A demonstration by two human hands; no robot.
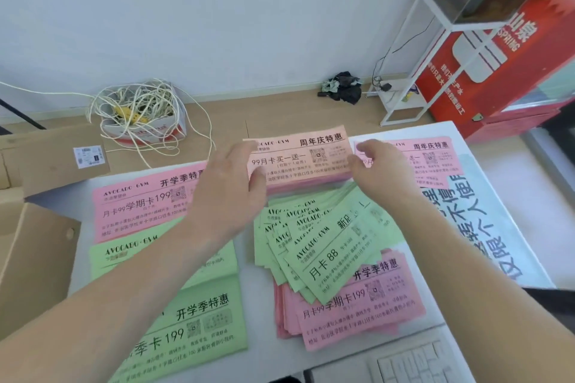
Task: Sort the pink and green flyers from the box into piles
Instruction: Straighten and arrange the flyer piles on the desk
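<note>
Both hands hold a thick stack of pink flyers (303, 154) above the white table (497, 205). My left hand (231, 183) grips its left end, thumb on top. Its right end is held by my right hand (381, 169). Below the stack lies a fanned heap of green flyers (323, 239) on top of a pink pile (357, 305). Another pink pile (435, 158) lies at the far right, partly behind my right hand. At the left sit a pink pile (137, 208) and two green piles (130, 255) (199, 329). The open cardboard box (34, 252) stands at the left edge.
A white keyboard (413, 361) lies at the table's near right corner. A white printed sheet (485, 227) covers the table's right side. On the floor are a small box of tangled cord (140, 112), a dark rag (342, 87), a white rack (413, 71) and a red carton (504, 65).
</note>
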